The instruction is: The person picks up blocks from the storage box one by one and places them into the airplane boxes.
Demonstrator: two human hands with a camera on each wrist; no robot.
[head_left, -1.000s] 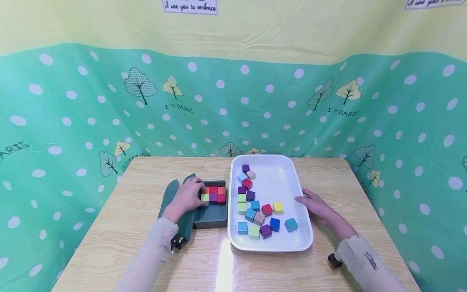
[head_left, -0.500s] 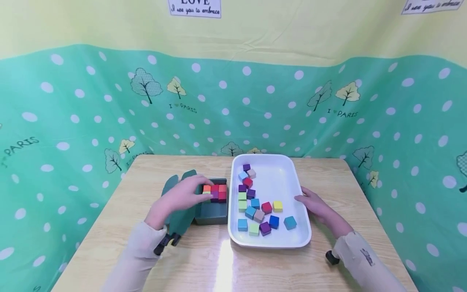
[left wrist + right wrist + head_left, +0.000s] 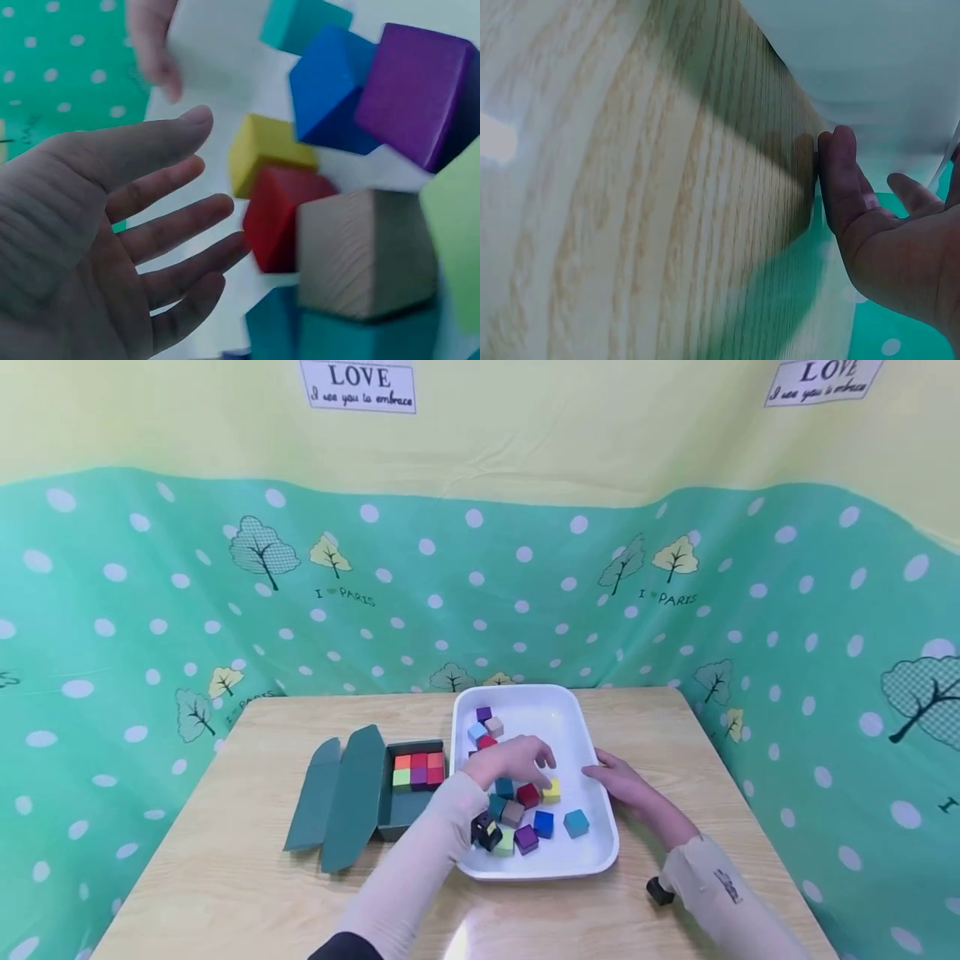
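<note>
— Dotted green backdrop [image 3: 555, 660] on three sides, wood-grain table [image 3: 247, 810]. What's on it?

— One tray [image 3: 543, 718], right of centre; one box [image 3: 407, 808] just to its left; box lid [image 3: 352, 802] flopped out to the left. Cubes in both.

— Progress?

— Partway, by my read. Six cubes [image 3: 418, 776] sit in neat rows at the far end of the box. Near end shows bare floor, so that part looks not yet done. Bulk of the cubes lie loose in the tray, mostly along its left side and near end.

— Counts?

— Box: two rows of three on top; can't tell if there's a layer under. Tray: fourteen in sight, roughly five blue or teal, three purple, two red, two wood, one green, one yellow. Left arm covers part of it, so treat that as a minimum. Two hands, one tray, one box.

— Hands?

— Left hand [image 3: 517, 762] is over the tray, fingers loosely spread, thumb well apart, holding nothing. Nearest are the yellow cube [image 3: 551, 793] and the red cube [image 3: 281, 217] beside it; contact not clear. Right hand [image 3: 628, 785] rests against the tray's right rim, fingers nearly straight, no cube in it.
</note>
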